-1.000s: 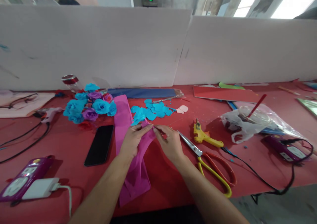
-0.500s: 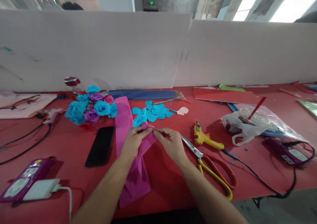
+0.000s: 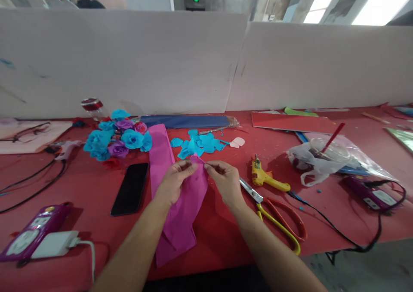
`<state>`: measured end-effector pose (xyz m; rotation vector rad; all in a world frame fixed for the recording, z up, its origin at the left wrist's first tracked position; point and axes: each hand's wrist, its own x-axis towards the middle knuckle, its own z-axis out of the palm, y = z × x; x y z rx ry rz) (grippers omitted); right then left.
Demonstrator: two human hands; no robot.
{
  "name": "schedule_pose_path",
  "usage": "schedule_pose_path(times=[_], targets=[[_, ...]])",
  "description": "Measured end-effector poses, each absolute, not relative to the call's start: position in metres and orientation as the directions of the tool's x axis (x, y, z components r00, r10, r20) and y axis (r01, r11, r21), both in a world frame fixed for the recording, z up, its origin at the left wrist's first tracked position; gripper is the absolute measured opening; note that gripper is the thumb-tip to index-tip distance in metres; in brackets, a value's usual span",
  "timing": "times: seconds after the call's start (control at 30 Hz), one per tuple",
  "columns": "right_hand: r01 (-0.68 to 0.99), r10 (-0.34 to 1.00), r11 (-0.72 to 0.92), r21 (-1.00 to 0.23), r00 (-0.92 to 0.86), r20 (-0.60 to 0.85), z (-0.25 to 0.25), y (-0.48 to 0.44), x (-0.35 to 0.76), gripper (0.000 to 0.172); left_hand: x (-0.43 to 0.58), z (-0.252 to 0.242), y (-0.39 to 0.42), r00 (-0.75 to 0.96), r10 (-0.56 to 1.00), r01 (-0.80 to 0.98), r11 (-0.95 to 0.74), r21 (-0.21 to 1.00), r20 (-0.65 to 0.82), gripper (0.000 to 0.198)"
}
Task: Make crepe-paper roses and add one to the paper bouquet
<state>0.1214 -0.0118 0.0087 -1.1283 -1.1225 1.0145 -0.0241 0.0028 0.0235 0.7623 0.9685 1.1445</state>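
Observation:
A sheet of magenta crepe paper (image 3: 195,193) is stretched between my two hands above the table. My left hand (image 3: 172,181) is closed, thumb and fingers gripping the paper's upper left part. At its upper right corner, my right hand (image 3: 224,180) pinches the edge between thumb and fingertips. More magenta paper (image 3: 159,145) lies flat beneath as a long strip. Blue paper petals (image 3: 206,142) are heaped just beyond the hands, one standing up behind the magenta edge. Scissors (image 3: 271,214) with red and yellow handles lie beside my right wrist.
A yellow glue gun (image 3: 266,175) rests right of the scissors. Left are a black phone (image 3: 130,188), a bunch of blue and purple paper flowers (image 3: 119,135) and a power strip (image 3: 35,231). A plastic-bagged cup (image 3: 325,154) stands at right. A white partition (image 3: 129,63) closes the back.
The magenta paper's top edge has been raised and spread wider between my hands. The blue petal by my left fingers now shows less, partly behind the paper. The view has shifted slightly.

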Motion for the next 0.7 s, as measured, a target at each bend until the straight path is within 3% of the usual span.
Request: schedule_pose_path(times=[0.2, 0.3, 0.5, 0.7], targets=[[-0.083, 0.973, 0.138, -0.987, 0.198, 0.119, 0.0, -0.002, 0.127, 0.015, -0.03, 0.03, -0.014, 0.06, 0.968, -0.031, 0.246, 0.969, -0.244, 0.044], [-0.025, 0.984, 0.109, -0.994, 0.146, 0.104, -0.002, 0.0, 0.131, 0.016, -0.034, 0.034, -0.04, 0.036, 0.953, -0.001, 0.301, 0.953, -0.301, 0.05], [0.295, 0.994, 0.111, -0.949, -0.033, 0.106, -0.001, -0.013, 0.135, 0.013, -0.045, 0.027, -0.103, -0.028, 0.92, -0.033, 0.391, 0.92, -0.392, 0.066], [0.249, 0.992, 0.122, -0.961, 0.001, 0.126, 0.013, -0.056, 0.128, 0.013, -0.068, 0.02, -0.143, 0.028, 0.918, 0.059, 0.393, 0.918, -0.395, 0.064]])
